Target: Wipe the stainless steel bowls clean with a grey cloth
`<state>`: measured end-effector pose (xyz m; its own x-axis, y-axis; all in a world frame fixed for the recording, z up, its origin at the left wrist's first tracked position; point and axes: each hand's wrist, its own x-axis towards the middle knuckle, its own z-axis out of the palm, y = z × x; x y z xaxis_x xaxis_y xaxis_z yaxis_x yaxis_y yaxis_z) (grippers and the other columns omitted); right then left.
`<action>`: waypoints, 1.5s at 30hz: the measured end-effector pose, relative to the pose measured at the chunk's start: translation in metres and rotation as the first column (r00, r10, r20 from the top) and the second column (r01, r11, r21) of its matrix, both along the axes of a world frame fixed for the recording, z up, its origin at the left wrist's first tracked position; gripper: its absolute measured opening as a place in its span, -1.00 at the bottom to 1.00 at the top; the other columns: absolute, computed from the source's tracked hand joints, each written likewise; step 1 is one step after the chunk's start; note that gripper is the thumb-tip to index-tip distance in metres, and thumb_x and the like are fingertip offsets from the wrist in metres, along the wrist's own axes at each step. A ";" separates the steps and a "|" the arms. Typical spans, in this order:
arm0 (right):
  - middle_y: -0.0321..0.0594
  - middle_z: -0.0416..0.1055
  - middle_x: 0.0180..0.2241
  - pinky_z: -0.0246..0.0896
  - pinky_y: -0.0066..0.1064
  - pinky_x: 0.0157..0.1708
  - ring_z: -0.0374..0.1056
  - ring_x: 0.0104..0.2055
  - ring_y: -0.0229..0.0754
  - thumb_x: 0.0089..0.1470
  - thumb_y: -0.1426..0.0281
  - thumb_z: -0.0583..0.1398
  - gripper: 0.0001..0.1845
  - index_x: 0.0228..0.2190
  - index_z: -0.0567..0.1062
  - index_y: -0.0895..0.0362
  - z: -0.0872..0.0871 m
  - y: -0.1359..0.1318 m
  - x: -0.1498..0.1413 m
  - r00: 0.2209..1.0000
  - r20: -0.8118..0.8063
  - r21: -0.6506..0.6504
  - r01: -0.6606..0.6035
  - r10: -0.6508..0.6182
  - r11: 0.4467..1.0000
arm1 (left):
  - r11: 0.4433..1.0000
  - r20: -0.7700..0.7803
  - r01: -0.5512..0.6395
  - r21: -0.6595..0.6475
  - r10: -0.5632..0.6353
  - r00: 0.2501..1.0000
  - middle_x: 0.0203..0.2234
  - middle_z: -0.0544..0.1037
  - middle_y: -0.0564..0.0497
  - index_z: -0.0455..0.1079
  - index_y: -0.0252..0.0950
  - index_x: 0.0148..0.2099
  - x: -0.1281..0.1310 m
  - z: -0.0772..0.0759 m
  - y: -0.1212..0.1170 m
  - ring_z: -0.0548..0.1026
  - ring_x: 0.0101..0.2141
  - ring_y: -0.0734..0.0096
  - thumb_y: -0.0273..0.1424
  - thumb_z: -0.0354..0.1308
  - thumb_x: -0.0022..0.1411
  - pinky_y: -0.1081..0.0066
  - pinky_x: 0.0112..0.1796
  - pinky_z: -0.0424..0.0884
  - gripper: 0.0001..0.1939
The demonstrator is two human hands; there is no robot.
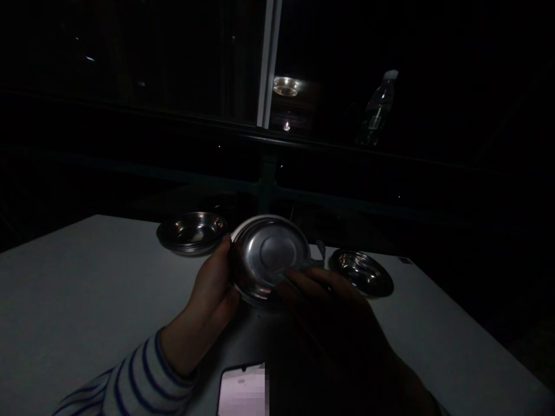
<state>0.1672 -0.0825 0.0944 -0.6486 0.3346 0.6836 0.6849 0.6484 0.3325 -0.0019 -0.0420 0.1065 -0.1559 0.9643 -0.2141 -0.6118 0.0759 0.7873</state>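
My left hand [212, 289] grips the left rim of a shiny stainless steel bowl [275, 248], whose round underside is tilted up toward me. A greyish cloth [319, 252] is pressed under the fingers of my right hand [333, 306], against the bowl's lower right side. Most of that cloth is hidden, and deep shadow covers the hand. Behind my left wrist sits a stack of similar steel bowls [193, 231]. Beyond the right hand, another steel bowl [362, 274] rests near the table's far edge.
A lit phone [243, 390] lies on the white table [108, 277] close to me, partly hidden by my right arm. Past the far edge is a dark window with a pale frame [266, 63]. A clear bottle [377, 112] with a white cap shows at upper right.
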 end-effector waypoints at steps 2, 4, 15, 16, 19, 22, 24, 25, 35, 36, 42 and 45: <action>-0.19 0.39 -0.12 0.22 -0.28 -0.27 0.21 -0.13 -0.10 0.02 0.51 0.05 -0.67 -0.13 0.39 0.20 0.001 0.002 0.003 1.000 -0.015 -0.009 0.020 -0.020 1.000 | 0.999 0.055 -0.046 0.011 0.046 0.997 -0.41 0.52 -0.06 0.35 -0.32 -0.22 0.000 -0.001 0.001 0.48 -0.39 0.32 -0.41 -0.05 0.19 0.46 -0.46 0.41 -0.82; -0.18 0.38 -0.12 0.21 -0.29 -0.28 0.20 -0.14 -0.10 0.03 0.51 0.05 -0.67 -0.13 0.39 0.20 0.001 0.002 0.005 0.998 -0.039 -0.014 0.045 -0.045 0.999 | 0.998 0.103 -0.054 0.024 0.051 0.993 -0.41 0.52 -0.06 0.35 -0.32 -0.22 0.000 -0.002 0.002 0.48 -0.40 0.33 -0.42 -0.03 0.18 0.45 -0.46 0.41 -0.83; -0.19 0.38 -0.13 0.19 -0.29 -0.27 0.20 -0.13 -0.11 0.03 0.50 0.06 -0.68 -0.14 0.41 0.21 0.000 -0.001 0.003 0.997 -0.041 0.073 0.073 -0.070 0.995 | 0.997 0.168 -0.065 0.040 0.057 0.984 -0.49 0.51 0.02 0.38 -0.35 -0.28 0.001 0.002 0.001 0.46 -0.49 0.45 -0.48 -0.04 0.18 0.50 -0.46 0.40 -0.83; -0.18 0.38 -0.12 0.19 -0.29 -0.26 0.20 -0.13 -0.10 0.03 0.49 0.06 -0.68 -0.13 0.40 0.21 0.001 0.000 0.005 0.996 -0.053 0.066 0.082 -0.078 0.994 | 0.997 0.177 -0.071 0.038 0.063 0.982 -0.48 0.52 0.02 0.38 -0.35 -0.29 0.001 0.003 0.000 0.46 -0.49 0.46 -0.48 -0.05 0.18 0.50 -0.45 0.40 -0.83; -0.17 0.37 -0.12 0.19 -0.29 -0.23 0.20 -0.12 -0.10 0.02 0.50 0.07 -0.67 -0.13 0.40 0.23 0.003 -0.001 0.007 0.995 -0.053 0.078 0.084 -0.080 0.993 | 0.997 0.197 -0.074 0.027 0.067 0.978 -0.49 0.52 0.03 0.38 -0.34 -0.30 0.001 0.004 0.000 0.45 -0.51 0.49 -0.48 -0.05 0.19 0.51 -0.44 0.40 -0.83; -0.16 0.38 -0.13 0.18 -0.28 -0.22 0.20 -0.11 -0.09 0.03 0.50 0.07 -0.68 -0.14 0.41 0.23 0.003 -0.003 0.007 0.996 -0.039 0.092 0.083 -0.079 0.992 | 0.997 0.187 -0.078 0.020 0.073 0.980 -0.50 0.51 0.04 0.38 -0.34 -0.31 0.001 0.003 0.000 0.45 -0.52 0.49 -0.45 -0.05 0.19 0.50 -0.45 0.40 -0.82; -0.16 0.39 -0.14 0.18 -0.28 -0.22 0.20 -0.12 -0.10 0.03 0.49 0.07 -0.69 -0.14 0.41 0.23 0.002 -0.002 0.006 0.996 -0.036 0.097 0.087 -0.084 0.991 | 0.998 0.164 -0.065 0.019 0.061 0.985 -0.48 0.51 0.01 0.38 -0.34 -0.28 0.000 0.001 0.001 0.46 -0.50 0.46 -0.43 -0.04 0.19 0.49 -0.45 0.41 -0.82; -0.17 0.39 -0.15 0.18 -0.28 -0.23 0.21 -0.13 -0.10 0.03 0.50 0.07 -0.69 -0.15 0.41 0.23 0.001 -0.002 0.006 0.996 -0.031 0.100 0.089 -0.086 0.991 | 0.998 0.152 -0.054 0.023 0.050 0.987 -0.46 0.52 -0.01 0.38 -0.35 -0.26 0.000 0.000 0.001 0.46 -0.48 0.43 -0.43 -0.03 0.18 0.47 -0.44 0.41 -0.82; -0.20 0.42 -0.19 0.19 -0.28 -0.32 0.21 -0.15 -0.12 0.04 0.51 0.03 -0.71 -0.19 0.42 0.22 -0.004 -0.006 -0.008 0.999 -0.013 0.106 0.049 -0.048 0.993 | 0.997 0.084 -0.081 -0.013 0.082 0.993 -0.43 0.52 -0.04 0.38 -0.34 -0.25 0.001 -0.003 0.002 0.48 -0.41 0.39 -0.41 -0.01 0.17 0.49 -0.44 0.42 -0.83; -0.20 0.42 -0.19 0.18 -0.28 -0.32 0.21 -0.15 -0.11 0.04 0.51 0.03 -0.72 -0.20 0.43 0.22 -0.005 -0.007 -0.009 0.999 -0.008 0.111 0.047 -0.046 0.993 | 0.996 0.073 -0.092 -0.017 0.093 0.993 -0.44 0.51 -0.03 0.39 -0.33 -0.26 0.001 -0.003 0.001 0.47 -0.44 0.40 -0.40 -0.01 0.18 0.49 -0.44 0.42 -0.82; -0.16 0.40 -0.19 0.18 -0.30 -0.35 0.22 -0.16 -0.13 0.05 0.51 0.00 -0.69 -0.17 0.40 0.24 -0.012 -0.007 -0.013 0.999 -0.021 0.131 0.042 -0.039 0.991 | 0.994 0.013 -0.106 0.011 0.106 0.994 -0.54 0.48 0.03 0.40 -0.31 -0.33 0.004 -0.004 -0.004 0.44 -0.55 0.47 -0.35 0.01 0.16 0.51 -0.50 0.41 -0.82; -0.15 0.39 -0.20 0.19 -0.31 -0.37 0.22 -0.17 -0.15 0.06 0.50 0.00 -0.69 -0.15 0.39 0.22 -0.012 -0.009 -0.014 0.998 -0.022 0.108 0.058 -0.055 0.993 | 0.994 -0.004 -0.105 0.023 0.105 0.994 -0.54 0.49 0.03 0.40 -0.32 -0.33 0.004 -0.002 -0.005 0.43 -0.56 0.48 -0.34 0.01 0.16 0.52 -0.52 0.40 -0.81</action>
